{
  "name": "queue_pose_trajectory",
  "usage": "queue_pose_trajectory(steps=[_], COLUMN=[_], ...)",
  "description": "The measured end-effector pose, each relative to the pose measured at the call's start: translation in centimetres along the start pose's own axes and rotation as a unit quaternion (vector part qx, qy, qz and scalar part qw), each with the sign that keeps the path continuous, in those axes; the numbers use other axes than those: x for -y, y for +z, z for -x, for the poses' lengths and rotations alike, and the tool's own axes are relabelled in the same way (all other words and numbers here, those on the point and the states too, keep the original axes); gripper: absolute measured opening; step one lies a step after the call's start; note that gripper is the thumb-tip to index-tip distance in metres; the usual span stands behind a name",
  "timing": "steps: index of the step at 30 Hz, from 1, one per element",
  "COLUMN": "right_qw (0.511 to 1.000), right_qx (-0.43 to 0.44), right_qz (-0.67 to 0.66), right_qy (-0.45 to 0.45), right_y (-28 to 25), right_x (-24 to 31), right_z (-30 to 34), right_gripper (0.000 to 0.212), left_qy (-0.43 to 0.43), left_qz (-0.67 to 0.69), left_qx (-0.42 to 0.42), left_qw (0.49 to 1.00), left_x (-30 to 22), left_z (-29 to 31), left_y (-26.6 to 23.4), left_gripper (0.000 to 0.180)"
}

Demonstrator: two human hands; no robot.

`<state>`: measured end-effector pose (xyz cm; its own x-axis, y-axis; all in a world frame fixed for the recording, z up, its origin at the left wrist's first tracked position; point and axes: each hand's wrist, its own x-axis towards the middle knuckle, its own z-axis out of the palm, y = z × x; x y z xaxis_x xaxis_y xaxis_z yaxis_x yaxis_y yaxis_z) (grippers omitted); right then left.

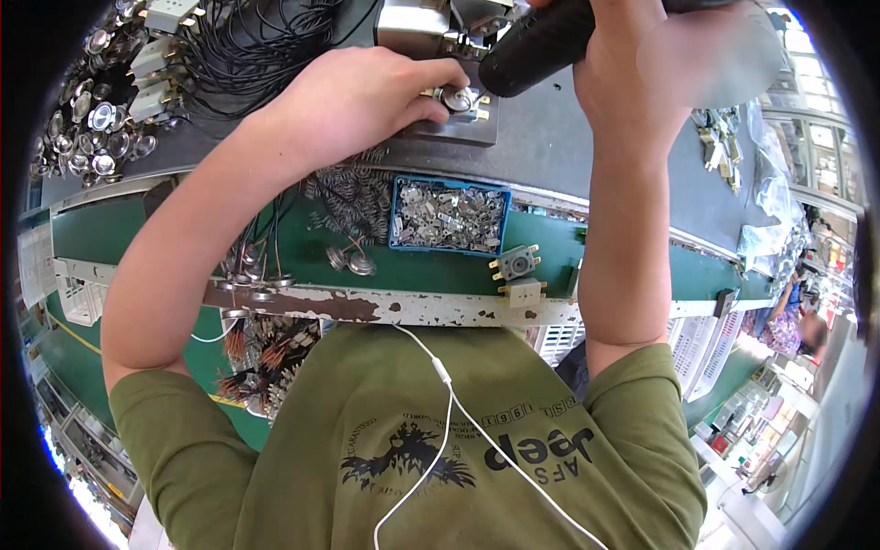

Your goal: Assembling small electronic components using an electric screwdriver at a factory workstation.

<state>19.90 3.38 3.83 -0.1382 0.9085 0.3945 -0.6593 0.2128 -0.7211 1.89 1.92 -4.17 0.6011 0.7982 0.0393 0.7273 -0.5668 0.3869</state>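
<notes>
My left hand point(357, 92) reaches over the bench, thumb and fingers closed on a small switch-like part point(456, 99) with a round metal top and brass terminals. The part sits on a flat dark metal block point(467, 130). In my right hand point(628, 92) is a thick black cylindrical tool point(541, 50), held aslant with its rounded end close to the part. Its far end and some of my right fingers are out of the picture. A silvery metal fixture point(412, 27) stands just beyond my left fingers.
A blue tray point(449, 247) of small metal pieces lies nearer me, beside loose springs point(353, 202). Two blocks with brass terminals point(521, 275) rest near the bench edge. Black wires point(261, 55) and round metal parts point(96, 128) are heaped left; more terminal blocks point(721, 151) lie right.
</notes>
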Motion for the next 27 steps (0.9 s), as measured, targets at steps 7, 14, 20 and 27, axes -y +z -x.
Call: queue_pose_trajectory(steps=[7, 14, 20, 27], right_qw=[0.936, 0.981, 0.941, 0.946], right_qx=[-0.007, -0.013, -0.001, -0.034], right_qz=[0.321, 0.169, 0.303, 0.291], right_qy=[-0.142, -0.093, -0.153, -0.138], right_y=[-0.5, 0.1, -0.5, -3.7], right_x=[-0.8, -1.1, -1.7, -0.2], right_z=[0.6, 0.6, 0.9, 1.7], right_gripper=[0.04, 0.041, 0.038, 0.036], left_qy=[0.002, 0.028, 0.03, 0.09], left_qz=[-0.007, -0.027, -0.05, -0.16], left_qx=[0.0, -0.031, -0.025, -0.105], left_qw=[1.0, 0.999, 0.998, 0.977], left_x=[-0.2, 0.2, 0.0, -0.2], left_z=[0.0, 0.1, 0.1, 0.7], left_y=[0.3, 0.5, 0.6, 0.5], left_gripper=[0.031, 0.03, 0.03, 0.034])
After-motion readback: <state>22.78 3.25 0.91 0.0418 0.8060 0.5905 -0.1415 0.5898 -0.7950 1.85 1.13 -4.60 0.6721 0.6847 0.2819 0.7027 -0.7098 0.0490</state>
